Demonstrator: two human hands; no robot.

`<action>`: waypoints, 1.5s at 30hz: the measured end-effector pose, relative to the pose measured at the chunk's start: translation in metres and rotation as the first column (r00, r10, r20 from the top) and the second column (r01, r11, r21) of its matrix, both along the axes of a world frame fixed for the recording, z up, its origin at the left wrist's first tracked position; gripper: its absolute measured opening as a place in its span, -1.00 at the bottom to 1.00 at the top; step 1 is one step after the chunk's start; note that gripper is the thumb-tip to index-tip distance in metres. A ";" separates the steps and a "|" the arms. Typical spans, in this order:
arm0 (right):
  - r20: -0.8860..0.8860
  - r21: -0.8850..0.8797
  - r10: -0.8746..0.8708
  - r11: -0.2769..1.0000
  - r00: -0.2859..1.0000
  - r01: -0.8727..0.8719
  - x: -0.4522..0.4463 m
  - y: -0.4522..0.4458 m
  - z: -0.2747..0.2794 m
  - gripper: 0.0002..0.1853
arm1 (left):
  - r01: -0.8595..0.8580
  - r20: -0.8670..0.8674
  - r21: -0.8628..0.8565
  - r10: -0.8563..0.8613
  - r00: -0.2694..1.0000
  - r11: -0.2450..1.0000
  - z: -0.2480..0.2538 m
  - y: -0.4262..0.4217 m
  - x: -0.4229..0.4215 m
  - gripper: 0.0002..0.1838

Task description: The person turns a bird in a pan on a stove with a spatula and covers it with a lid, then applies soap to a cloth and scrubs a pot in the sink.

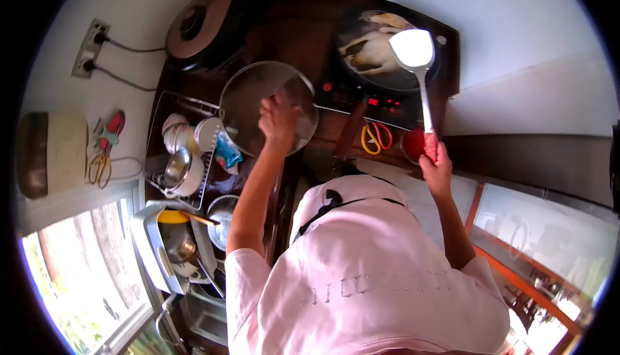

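My left hand (pixel 279 119) is closed on the middle of a round glass lid (pixel 242 106), over the counter left of the cooker. My fingers hide the lid's knob. In my right hand (pixel 437 169) is a metal spatula (pixel 423 93), gripped by its red handle with the blade up. That blade covers the right side of a dark pan (pixel 423 82) in this view. Inside the pan lies a whole plucked bird (pixel 378 51) in liquid. Under the pan is a black induction cooker (pixel 332 100) with red lights showing; the pan's handle (pixel 352 129) points toward me.
Scissors with yellow and red handles (pixel 371 141) and a red container (pixel 412 145) sit in front of the cooker. A rice cooker (pixel 200 29) stands at the back left. On the left are a dish rack (pixel 187 100) with bowls, a metal bowl (pixel 223 212) and a sink (pixel 203 313).
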State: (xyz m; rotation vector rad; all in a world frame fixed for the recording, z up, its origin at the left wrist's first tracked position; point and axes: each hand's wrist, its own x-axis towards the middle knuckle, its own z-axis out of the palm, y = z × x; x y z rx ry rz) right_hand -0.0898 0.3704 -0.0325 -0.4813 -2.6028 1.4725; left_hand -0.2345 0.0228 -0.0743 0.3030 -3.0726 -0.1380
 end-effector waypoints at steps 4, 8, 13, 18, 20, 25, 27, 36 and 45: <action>-0.016 -0.134 -0.075 0.988 0.997 0.072 0.006 -0.002 -0.001 -0.60 | 0.058 0.232 -0.003 -0.055 0.971 0.998 -0.014 -0.026 -0.021 -0.60; -0.023 -0.192 -0.178 0.967 0.984 0.170 0.006 -0.005 0.008 -0.72 | 0.176 0.092 0.021 -0.177 0.980 0.984 -0.056 -0.049 -0.034 -0.71; -0.250 0.065 -0.101 0.991 0.963 0.120 0.006 0.006 -0.003 -0.75 | 0.208 0.177 0.006 -0.206 0.962 0.978 -0.033 -0.052 -0.027 -0.77; 0.047 0.250 -0.111 0.964 0.993 0.096 0.004 0.016 0.014 -0.77 | 0.283 0.169 -0.044 -0.272 0.947 0.958 0.017 -0.049 -0.007 -0.73; -0.015 0.239 -0.079 0.968 0.997 0.080 0.001 0.020 0.007 -0.81 | 0.290 0.149 -0.079 -0.277 0.949 0.954 0.027 -0.052 -0.003 -0.72; 0.228 -0.660 -0.042 0.728 0.973 0.186 -0.007 0.030 0.026 -0.93 | 0.313 0.104 -0.121 -0.301 0.948 0.942 0.060 -0.054 0.001 -0.67; 0.192 -0.745 -0.075 0.638 0.979 0.195 -0.012 0.032 0.031 -0.93 | 0.316 -0.009 -0.097 -0.319 0.948 0.944 0.075 -0.051 -0.001 -0.67; 0.149 -0.715 -0.124 0.671 0.981 0.193 -0.021 0.051 0.038 -0.85 | 0.217 -0.169 0.154 -0.190 0.967 0.964 0.126 0.014 -0.048 -0.60; 0.244 -0.654 -0.196 0.690 0.950 0.310 -0.013 0.077 0.030 -0.85 | 0.347 -0.110 0.326 -0.329 0.938 0.880 0.097 0.137 -0.112 -0.58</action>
